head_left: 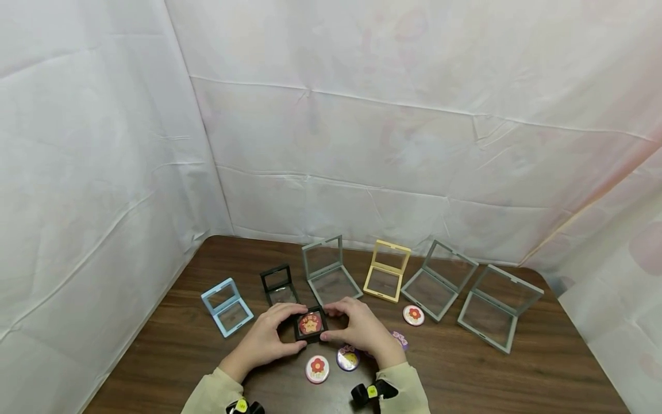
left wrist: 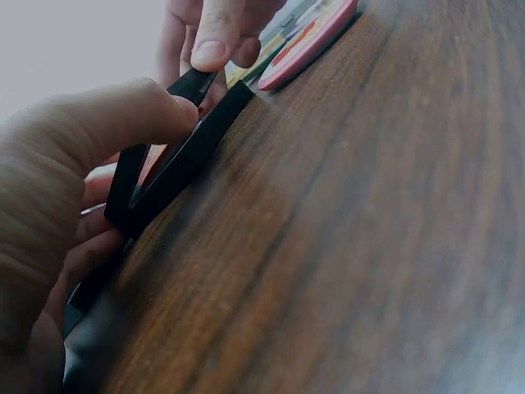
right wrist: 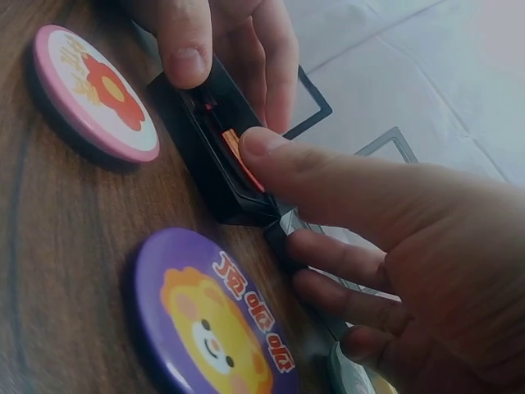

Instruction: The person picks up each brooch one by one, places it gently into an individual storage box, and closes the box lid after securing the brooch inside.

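Both hands hold a small black display frame (head_left: 310, 338) near the table's front middle, with a round red badge (head_left: 310, 323) inside it. My left hand (head_left: 266, 338) grips the left side, its thumb (left wrist: 156, 115) on one half of the frame. The right hand (head_left: 359, 329) has its thumb (right wrist: 303, 168) on the opposite edge and its fingers curled behind. In the left wrist view the two halves of the frame stand apart in a narrow V. Close in front lie a red-flower badge (right wrist: 94, 94) and a purple lion badge (right wrist: 205, 320).
Standing open behind are a light blue frame (head_left: 227, 304), another black frame (head_left: 279, 286), a yellow frame (head_left: 387, 268) and grey frames (head_left: 324, 271). A second flower badge (head_left: 414, 315) lies right of the hands. A purple badge (head_left: 400, 340) is partly hidden by the right wrist.
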Demonstrator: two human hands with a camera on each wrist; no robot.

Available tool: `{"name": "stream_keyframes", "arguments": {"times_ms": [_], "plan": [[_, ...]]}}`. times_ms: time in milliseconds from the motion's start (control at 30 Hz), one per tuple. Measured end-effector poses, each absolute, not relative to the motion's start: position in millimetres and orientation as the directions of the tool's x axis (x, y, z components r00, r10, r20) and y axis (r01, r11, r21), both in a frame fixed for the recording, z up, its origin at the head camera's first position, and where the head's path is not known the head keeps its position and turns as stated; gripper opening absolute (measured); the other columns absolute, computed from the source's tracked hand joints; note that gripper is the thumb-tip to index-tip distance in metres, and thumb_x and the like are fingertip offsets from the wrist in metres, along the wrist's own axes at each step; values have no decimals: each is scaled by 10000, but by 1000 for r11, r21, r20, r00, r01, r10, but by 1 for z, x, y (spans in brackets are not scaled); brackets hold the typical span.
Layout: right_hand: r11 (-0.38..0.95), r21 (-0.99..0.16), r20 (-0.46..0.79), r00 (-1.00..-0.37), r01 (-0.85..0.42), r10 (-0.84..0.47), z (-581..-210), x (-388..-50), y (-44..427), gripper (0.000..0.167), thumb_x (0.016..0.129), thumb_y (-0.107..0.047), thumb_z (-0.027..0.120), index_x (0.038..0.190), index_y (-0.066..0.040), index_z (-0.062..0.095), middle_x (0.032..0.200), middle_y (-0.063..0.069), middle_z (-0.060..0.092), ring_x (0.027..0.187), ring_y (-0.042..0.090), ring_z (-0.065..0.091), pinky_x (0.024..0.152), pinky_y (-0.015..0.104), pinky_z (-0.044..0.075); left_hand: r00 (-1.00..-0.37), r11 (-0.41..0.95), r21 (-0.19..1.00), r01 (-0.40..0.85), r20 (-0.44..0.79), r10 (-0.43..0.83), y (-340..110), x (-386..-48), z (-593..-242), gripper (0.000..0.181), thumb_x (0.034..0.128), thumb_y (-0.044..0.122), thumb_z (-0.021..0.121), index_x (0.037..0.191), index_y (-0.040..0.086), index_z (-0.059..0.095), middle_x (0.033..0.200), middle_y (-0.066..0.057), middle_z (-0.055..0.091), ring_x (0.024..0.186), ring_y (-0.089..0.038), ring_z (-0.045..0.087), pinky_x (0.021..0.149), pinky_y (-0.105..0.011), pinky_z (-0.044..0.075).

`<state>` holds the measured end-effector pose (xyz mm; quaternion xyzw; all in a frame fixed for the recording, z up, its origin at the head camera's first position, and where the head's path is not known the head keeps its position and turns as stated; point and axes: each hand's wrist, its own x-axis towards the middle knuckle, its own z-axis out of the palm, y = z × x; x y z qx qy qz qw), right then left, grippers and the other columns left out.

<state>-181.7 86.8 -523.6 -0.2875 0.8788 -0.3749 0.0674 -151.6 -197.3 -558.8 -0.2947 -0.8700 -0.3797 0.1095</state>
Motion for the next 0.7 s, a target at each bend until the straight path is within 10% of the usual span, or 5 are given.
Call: {"name": "stream_keyframes", "arguments": {"times_ms": [700], "plan": [[565, -696, 73, -827, -443, -558, -528, -181, 85, 705, 904, -465, 913, 1494, -154, 682, 1140, -34, 686, 1078, 165, 624, 935, 373, 538, -792, 516, 605, 607, 407, 455, -197, -153, -561, 609, 889, 270, 939, 1433, 163, 688, 1480, -16, 651, 1376, -217, 612, 1094, -556, 523]]}}
